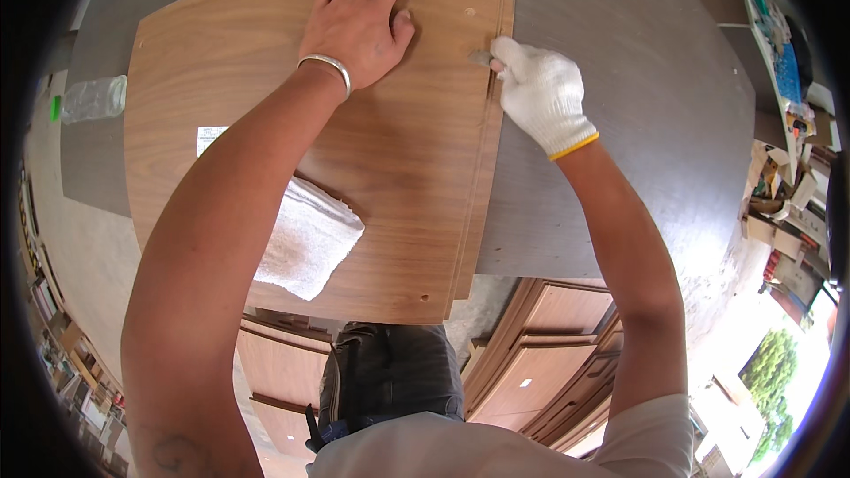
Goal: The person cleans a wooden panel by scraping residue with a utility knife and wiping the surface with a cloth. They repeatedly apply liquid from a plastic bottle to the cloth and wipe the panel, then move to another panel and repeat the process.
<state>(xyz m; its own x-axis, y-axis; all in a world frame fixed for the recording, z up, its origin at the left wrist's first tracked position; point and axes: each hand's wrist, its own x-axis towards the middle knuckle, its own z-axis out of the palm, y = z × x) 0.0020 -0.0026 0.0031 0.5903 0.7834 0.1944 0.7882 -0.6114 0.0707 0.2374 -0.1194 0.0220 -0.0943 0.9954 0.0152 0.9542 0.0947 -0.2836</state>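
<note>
Left hand [359, 31] — splayed on panel [403, 159]; right hand [542, 93] — clenched round blade [479, 57]; white label [210, 136], fine print

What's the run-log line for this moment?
left hand: bare, spread on wood panel | right hand: gloved, gripping flat grey tool near panel's right edge | white cloth: on panel

White label [208, 135] on wood-grain panel [407, 168], dark print too small to read. Small white sticker [525, 382] on stacked boards [556, 357], likewise unreadable.
</note>
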